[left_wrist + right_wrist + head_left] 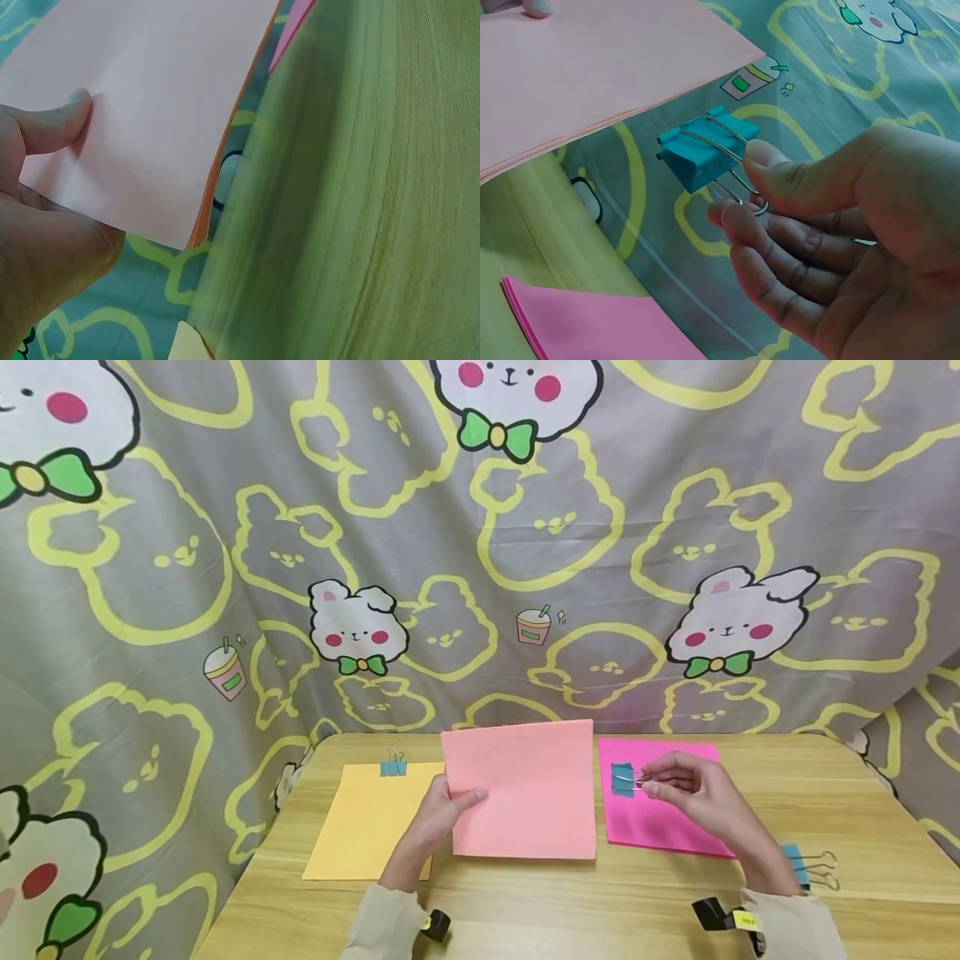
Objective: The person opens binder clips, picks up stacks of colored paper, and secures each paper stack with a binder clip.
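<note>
My left hand (pixel 438 814) grips a stack of light pink paper (pixel 525 793) by its left edge, thumb across the front sheet. The stack is held up off the table, and its layered edges show in the left wrist view. My right hand (pixel 693 789) pinches the wire handles of a blue binder clip (pixel 705 150) between thumb and fingers. In the right wrist view the clip's mouth points toward the pink stack, a small gap away from it. Behind the right hand, a magenta paper stack (pixel 652 827) lies on the table.
At left lies a yellow paper stack (pixel 367 827) with a blue binder clip (pixel 393 767) on its top edge. Another blue binder clip (pixel 797 865) sits on the wooden table (pixel 540 910) beside the right forearm. A patterned curtain (pixel 450 543) hangs behind the table.
</note>
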`<state>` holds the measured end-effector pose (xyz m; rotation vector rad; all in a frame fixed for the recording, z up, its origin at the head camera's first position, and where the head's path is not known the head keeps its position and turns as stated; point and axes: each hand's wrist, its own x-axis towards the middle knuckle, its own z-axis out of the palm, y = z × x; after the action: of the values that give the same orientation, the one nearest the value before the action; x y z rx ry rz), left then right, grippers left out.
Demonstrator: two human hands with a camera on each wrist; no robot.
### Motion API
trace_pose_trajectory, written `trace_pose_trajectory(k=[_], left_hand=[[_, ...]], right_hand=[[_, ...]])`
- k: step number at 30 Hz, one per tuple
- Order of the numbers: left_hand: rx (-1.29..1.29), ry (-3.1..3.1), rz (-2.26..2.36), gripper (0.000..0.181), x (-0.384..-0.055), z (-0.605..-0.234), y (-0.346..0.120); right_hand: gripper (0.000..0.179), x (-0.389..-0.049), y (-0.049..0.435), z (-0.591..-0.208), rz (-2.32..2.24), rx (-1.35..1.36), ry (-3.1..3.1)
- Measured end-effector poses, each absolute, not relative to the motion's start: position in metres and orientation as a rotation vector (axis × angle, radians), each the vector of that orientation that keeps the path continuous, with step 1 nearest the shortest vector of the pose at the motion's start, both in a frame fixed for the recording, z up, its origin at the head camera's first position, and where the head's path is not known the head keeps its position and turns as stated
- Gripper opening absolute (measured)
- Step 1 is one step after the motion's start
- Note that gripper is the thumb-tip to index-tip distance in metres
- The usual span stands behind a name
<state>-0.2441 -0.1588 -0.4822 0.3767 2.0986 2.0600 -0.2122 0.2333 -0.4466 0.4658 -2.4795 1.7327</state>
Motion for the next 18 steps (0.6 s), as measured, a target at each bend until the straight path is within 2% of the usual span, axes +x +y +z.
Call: trace_pose_trajectory(k=[18], left_hand=[[0.365, 2.099, 2.048, 0.027, -0.241, -0.479, -0.156]], right_hand=[[0.025, -0.215, 0.219, -0.455, 1.887, 0.54, -2.44]])
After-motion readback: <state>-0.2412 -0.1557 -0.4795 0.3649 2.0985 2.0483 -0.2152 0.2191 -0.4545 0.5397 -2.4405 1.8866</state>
